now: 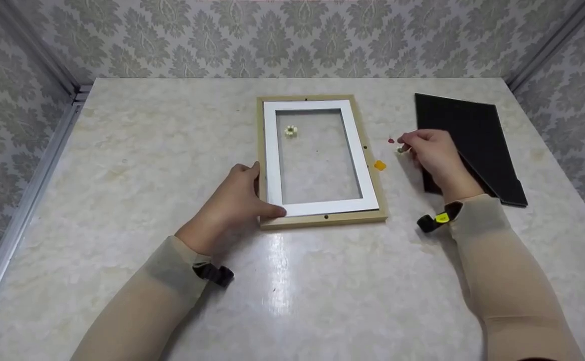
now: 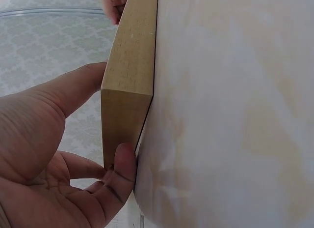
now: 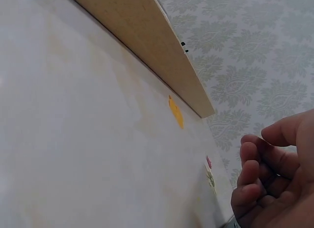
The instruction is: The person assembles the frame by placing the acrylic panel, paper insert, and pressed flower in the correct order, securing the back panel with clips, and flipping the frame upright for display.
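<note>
One frame [image 1: 328,219] in grip of left hand [image 1: 237,193], pale flower [image 1: 399,150] at right hand [image 1: 433,153], its pinch unclear.

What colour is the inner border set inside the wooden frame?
White; the inner border shows best in the head view.

Two hands are working around a wooden frame [image 1: 300,223].
The left hand [image 1: 234,198] is gripping it at eight o'clock; the right hand [image 1: 435,150] is holding its fingertips at a pale flower [image 1: 400,150] toward three, near an orange flower [image 1: 380,165] and a red flower [image 1: 391,141]. Within the white mat [image 1: 272,155], a cream flower [image 1: 290,131] is sitting toward eleven; black boards [image 1: 472,135] are lying farther out at three.
</note>
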Demonstrator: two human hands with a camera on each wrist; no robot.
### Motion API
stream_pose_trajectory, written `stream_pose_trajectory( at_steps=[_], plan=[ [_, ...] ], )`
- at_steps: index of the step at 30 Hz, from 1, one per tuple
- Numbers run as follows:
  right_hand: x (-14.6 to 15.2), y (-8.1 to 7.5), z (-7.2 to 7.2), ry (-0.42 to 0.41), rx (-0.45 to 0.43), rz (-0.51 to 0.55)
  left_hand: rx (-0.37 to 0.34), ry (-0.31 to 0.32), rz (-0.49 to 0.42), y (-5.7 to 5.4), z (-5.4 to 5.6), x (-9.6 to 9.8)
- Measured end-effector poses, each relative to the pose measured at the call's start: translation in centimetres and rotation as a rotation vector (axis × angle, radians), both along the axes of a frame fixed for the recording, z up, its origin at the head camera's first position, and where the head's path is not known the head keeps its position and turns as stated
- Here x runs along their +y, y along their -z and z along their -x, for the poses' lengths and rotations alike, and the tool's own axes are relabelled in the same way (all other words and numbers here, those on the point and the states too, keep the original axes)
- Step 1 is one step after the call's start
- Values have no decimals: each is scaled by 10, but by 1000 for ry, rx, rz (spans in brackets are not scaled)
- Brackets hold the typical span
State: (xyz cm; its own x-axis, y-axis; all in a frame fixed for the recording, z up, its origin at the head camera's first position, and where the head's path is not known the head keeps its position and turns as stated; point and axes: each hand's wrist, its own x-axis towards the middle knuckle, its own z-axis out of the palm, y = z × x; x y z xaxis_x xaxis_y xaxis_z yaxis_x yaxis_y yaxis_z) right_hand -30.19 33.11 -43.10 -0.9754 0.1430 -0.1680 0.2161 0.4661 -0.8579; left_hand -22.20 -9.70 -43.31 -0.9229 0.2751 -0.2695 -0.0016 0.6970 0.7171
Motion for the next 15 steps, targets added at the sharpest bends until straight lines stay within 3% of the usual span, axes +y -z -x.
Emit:
stream_pose_trajectory(
  at_steps=[8,15],
  plan=[
    [1,4,2,-10,47,-9,-25,9,1,-2,1,-1],
    [1,5,1,-75,33,-43,-32,10,-1,-2,0,-3]
  ],
)
